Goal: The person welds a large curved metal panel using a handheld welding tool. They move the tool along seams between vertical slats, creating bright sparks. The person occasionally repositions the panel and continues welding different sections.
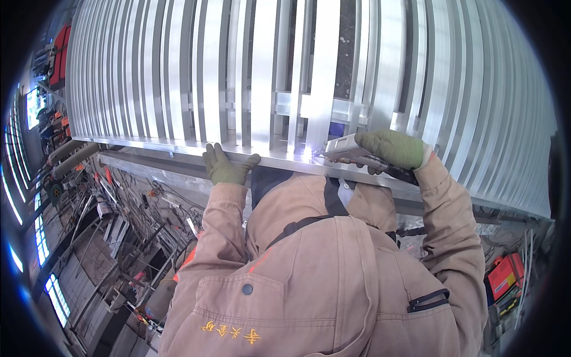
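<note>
Welding torch sits in your right hand, its tip at the front rail of the slatted aluminium frame, where a bright white arc burns. Your gloved right fingers are wrapped closed around the torch body. Your left hand, also in a green glove, lies on the front rail well to the left of the arc; its fingers are spread flat over the rail edge and pinch nothing.

Progress, judged from this view: the arc is lit at the foot of one upright slat near the middle of the rail, so a joint is being made there now. Whether the slat feet to the left of the arc are already welded cannot be told; no clear bead shows on them. The slats to the right of the arc are partly hidden behind your right hand, so their state cannot be told either.

A red tool case lies below the frame at the right.
</note>
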`<state>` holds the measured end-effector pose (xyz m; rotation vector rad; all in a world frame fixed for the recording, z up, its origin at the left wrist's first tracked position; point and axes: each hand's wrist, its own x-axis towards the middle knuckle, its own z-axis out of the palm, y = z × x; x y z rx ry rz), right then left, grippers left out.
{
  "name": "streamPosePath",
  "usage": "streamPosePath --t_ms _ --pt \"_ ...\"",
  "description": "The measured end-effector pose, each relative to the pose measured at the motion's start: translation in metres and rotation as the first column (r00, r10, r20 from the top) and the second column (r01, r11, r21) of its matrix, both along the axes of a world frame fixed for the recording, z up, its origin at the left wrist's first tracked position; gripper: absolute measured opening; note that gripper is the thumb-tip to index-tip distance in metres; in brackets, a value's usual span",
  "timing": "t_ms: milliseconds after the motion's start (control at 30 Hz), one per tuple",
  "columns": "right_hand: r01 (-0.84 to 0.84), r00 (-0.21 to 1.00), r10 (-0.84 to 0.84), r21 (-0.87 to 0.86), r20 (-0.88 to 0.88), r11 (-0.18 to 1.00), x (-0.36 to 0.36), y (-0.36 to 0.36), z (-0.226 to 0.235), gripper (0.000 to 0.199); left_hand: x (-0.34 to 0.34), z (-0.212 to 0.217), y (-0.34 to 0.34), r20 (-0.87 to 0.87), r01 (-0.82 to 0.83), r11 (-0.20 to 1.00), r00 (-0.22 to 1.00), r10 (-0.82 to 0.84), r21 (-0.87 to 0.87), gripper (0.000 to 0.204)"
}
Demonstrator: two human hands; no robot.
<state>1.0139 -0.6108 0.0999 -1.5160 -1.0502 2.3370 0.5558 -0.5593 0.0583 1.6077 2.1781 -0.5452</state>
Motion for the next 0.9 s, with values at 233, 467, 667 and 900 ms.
streamPosePath --t_ms 233,467,667,900 --pt "-0.009 1.000 0.009 -0.098 0.000 0.995 0.004 0.001 0.000 0.074 -0.007 -0.005 -0.004 -0.012 -0.009 1.000 1.000 0.009 0.022 0.158" --pt "0.028 0.999 -0.029 -0.081 -0.018 0.996 0.007 -0.002 0.002 0.075 -0.009 -0.007 -0.001 -0.013 -0.018 1.000 1.000 0.018 -0.010 0.160" --pt "0.018 1.000 -0.018 -0.048 -0.003 0.999 0.010 0.001 0.013 0.075 -0.008 -0.007 0.000 -0.032 -0.029 0.999 0.999 0.028 -0.031 0.160" --pt "0.109 0.993 -0.111 -0.058 -0.043 0.992 0.015 -0.009 0.006 0.069 -0.008 -0.005 0.000 -0.010 -0.026 0.999 1.000 0.026 -0.019 0.159"
